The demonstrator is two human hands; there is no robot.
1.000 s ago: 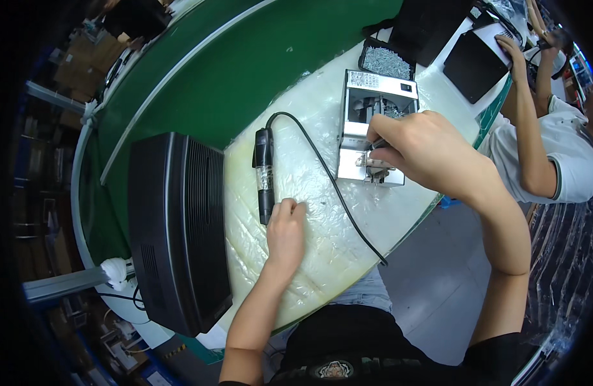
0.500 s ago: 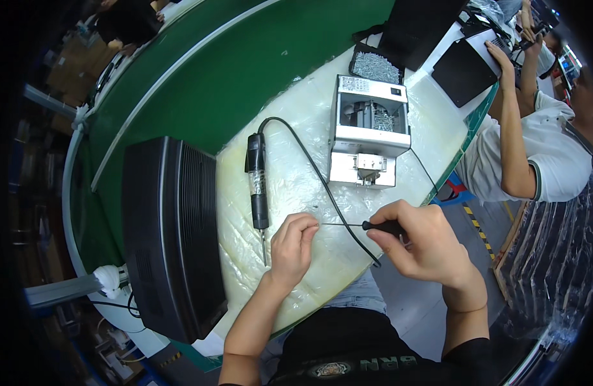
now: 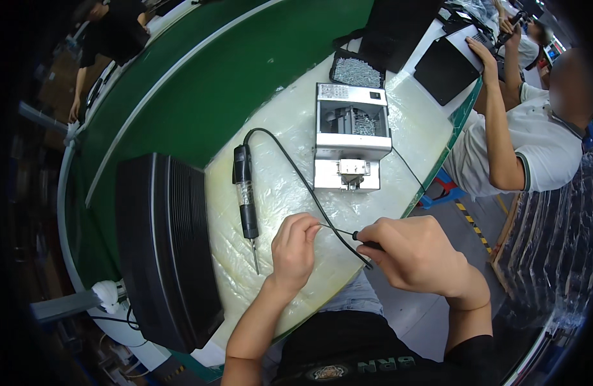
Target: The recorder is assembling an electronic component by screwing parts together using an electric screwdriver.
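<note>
Nearest, above the counter's near edge, the right hand (image 3: 417, 256) is curled round the black handle of a slim screwdriver (image 3: 357, 236), its thin shaft pointing left. The left hand (image 3: 292, 248) has thumb and fingertips pinched together at the shaft's tip; whether they grip the tip itself or some small part on it is too small to tell. The screwdriver looks light and stiff, its bare shaft probably slick and its handle the better hold, with a fingertip or two steadying the tip.

A black cord (image 3: 299, 170) passes right by the shaft and loops back to an electric screwdriver (image 3: 246, 193), which lies on the plastic sheet (image 3: 274, 183) with its bit toward the near edge. That one should be heavier, best held round its barrel. At the counter's left end stands a black ribbed case (image 3: 168, 251), bulky and likely awkward one-handed.

Farther in, toward the right edge of the counter (image 3: 245, 71), sits a metal screw feeder (image 3: 354, 145) with loose screws in its open well. Behind it is a black tray (image 3: 357, 72) heaped with screws. Toward the far right corner, a co-worker's hand (image 3: 482, 53) rests by a black panel (image 3: 447, 69).
</note>
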